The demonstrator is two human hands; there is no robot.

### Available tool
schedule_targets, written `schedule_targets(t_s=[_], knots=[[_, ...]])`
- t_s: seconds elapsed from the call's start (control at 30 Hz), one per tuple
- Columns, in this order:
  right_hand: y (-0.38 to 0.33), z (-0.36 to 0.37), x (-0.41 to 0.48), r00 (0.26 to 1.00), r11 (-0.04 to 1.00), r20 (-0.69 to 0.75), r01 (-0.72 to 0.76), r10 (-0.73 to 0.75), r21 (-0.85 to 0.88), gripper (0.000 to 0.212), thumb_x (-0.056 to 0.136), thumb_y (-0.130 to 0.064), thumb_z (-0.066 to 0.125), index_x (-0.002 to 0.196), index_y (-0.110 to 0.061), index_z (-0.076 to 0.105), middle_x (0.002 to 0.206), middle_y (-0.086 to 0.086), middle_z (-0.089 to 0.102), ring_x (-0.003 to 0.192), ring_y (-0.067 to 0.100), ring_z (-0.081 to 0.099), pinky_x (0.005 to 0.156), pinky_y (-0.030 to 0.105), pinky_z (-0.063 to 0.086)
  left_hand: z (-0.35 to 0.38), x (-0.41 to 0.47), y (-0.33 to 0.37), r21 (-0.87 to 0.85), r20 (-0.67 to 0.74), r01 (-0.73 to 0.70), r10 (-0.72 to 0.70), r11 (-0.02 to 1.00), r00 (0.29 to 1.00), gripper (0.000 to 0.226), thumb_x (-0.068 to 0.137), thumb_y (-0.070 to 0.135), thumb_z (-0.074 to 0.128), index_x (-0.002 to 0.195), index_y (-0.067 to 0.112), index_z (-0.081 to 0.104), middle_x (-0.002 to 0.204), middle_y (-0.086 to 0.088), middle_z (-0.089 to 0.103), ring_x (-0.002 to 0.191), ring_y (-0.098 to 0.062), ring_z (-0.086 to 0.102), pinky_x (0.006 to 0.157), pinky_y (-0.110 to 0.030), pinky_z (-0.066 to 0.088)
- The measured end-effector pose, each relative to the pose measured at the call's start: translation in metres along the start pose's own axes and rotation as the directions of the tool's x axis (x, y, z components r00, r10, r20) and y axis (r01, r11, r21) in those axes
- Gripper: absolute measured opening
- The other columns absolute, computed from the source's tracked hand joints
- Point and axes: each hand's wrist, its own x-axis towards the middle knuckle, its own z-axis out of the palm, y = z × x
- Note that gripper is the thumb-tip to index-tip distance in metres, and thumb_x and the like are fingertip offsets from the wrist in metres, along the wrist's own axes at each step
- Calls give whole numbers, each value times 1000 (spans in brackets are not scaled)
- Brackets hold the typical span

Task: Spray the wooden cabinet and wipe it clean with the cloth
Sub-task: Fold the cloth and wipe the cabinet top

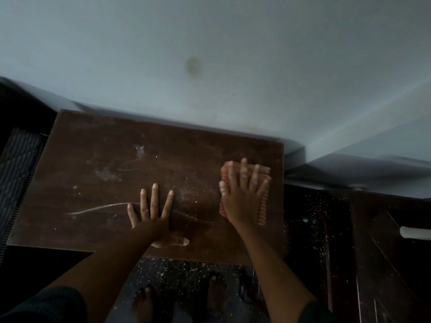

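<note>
Left forearm (pixel 109 266) and right forearm (pixel 270 264) reach in from the bottom edge toward the cabinet (pixel 93 183), whose dark wooden top fills the middle of the view and backs against the wall (pixel 210 38). The cloth (pixel 262 206), red-striped, lies flat on the right part of the top, close to its right edge. The right hand (pixel 240 197) lies on the cloth, palm down, with straight fingers close together and pressed onto it; this hand is slightly blurred. The left hand (pixel 151 213) rests palm down on the bare wood near the front edge, fingers spread wide and thumb pointing right, holding nothing.

Pale dusty patches (pixel 107 173) and a long curved white streak (pixel 105 207) mark the top to the left of the hands. The wall above has a brownish stain (pixel 192 65). Below the front edge, two bare feet (pixel 215 292) stand on a dark speckled floor (pixel 182 273). A patterned fabric (pixel 16 164) lies along the cabinet's left side. To the right are dark wooden boards (pixel 384 264) and a white cylinder (pixel 415 233).
</note>
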Motion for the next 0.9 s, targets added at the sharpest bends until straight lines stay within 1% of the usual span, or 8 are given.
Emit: schedule_targets(t_s=[0.13,0.23,0.4,0.53,0.6,0.73,0.8,0.9], knots=[[-18,3,-48,967,968,42,250,-251,15,56,97,-54,16,149,-33,16,159,4,14,145,35,12,110,60,7,-1,0,0,0,-4,2,-2,1000,1000,134,54,88,51,120,29,-50,125,-9,-61,121,-35,-50,106,-64,-14],[12,8,-86,933,934,57,357,-356,-20,55,98,-54,17,150,-34,18,159,2,13,146,33,10,110,61,13,0,1,-1,2,-7,-9,9,1000,1000,134,53,89,50,122,30,-49,127,-10,-60,122,-36,-49,107,-64,-13],[62,4,-81,989,988,44,143,-140,-56,56,98,-53,9,151,-34,6,159,4,13,144,35,13,112,59,12,1,3,-3,3,10,-14,14,1000,1000,135,53,89,50,122,30,-50,126,-11,-61,111,-34,-56,105,-65,-15],[56,-3,-23,989,989,11,-148,148,12,55,97,-51,15,149,-31,14,156,10,23,143,39,16,109,65,17,2,3,-2,5,3,-6,6,1000,1000,134,53,89,49,122,31,-50,126,-10,-61,117,-36,-53,105,-65,-16],[39,-3,11,979,979,-12,-203,203,24,55,95,-46,25,147,-27,23,153,13,30,140,44,23,106,69,20,3,4,-2,5,-1,-2,2,1000,1000,134,54,89,49,122,30,-50,125,-11,-62,120,-37,-51,105,-65,-17],[-3,-2,37,1000,999,-15,14,-15,-40,56,92,-45,29,144,-24,35,152,12,32,139,44,25,107,69,15,4,6,-1,6,-20,4,-4,1000,1000,135,53,89,50,121,31,-50,126,-10,-62,119,-36,-52,105,-65,-16],[-13,1,25,986,985,-19,163,-165,-57,57,93,-48,28,146,-26,30,155,9,27,142,40,20,110,65,11,5,6,-1,15,-32,17,-17,1000,999,135,52,90,49,122,31,-50,128,-10,-60,123,-36,-49,106,-64,-15],[0,4,-6,918,915,13,397,-397,-72,57,96,-50,26,149,-32,16,158,3,15,145,34,11,111,62,11,3,6,0,10,-15,19,-19,1000,1000,134,52,91,48,121,31,-49,128,-9,-60,124,-36,-48,106,-64,-15]])
